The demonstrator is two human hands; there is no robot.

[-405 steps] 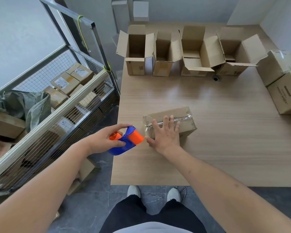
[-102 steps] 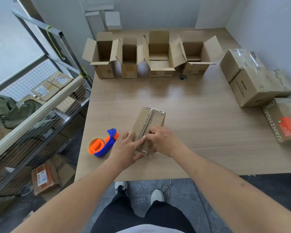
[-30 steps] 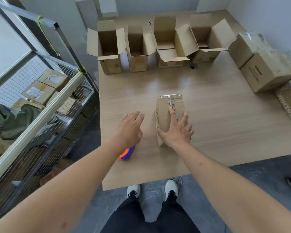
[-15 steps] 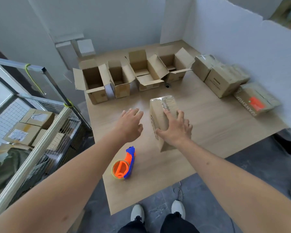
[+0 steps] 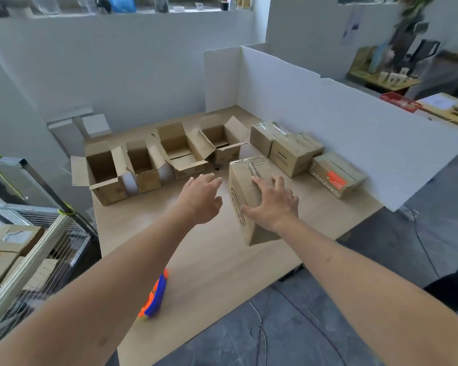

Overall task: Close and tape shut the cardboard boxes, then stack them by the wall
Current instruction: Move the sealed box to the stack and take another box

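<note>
Taped cardboard box (image 5: 245,192), its seam sealed with clear tape, sits near the middle of the wooden table (image 5: 212,260) in the head view, gripped by the right hand (image 5: 271,204), whose spread fingers curl over its top while the thumb presses the near side. Whether the box's base touches the table cannot be told; its lower near corner looks lifted. The left hand (image 5: 200,198) hovers just beside the box at 9 o'clock, fingers relaxed and wide, holding nothing. At 12 o'clock a row of four open boxes (image 5: 167,159) stands with flaps up; their contents are in shadow. At 2 o'clock three sealed boxes (image 5: 299,154) lie against the white partition wall (image 5: 341,122), the printing on them too blurred to read in full. At 7 o'clock the blue-and-orange tape dispenser (image 5: 155,297) lies near the table's edge, partly hidden by the left forearm. A wire cage cart (image 5: 24,249) of parcels is cut off at the left edge. The background shelves are smeared by motion.
</note>
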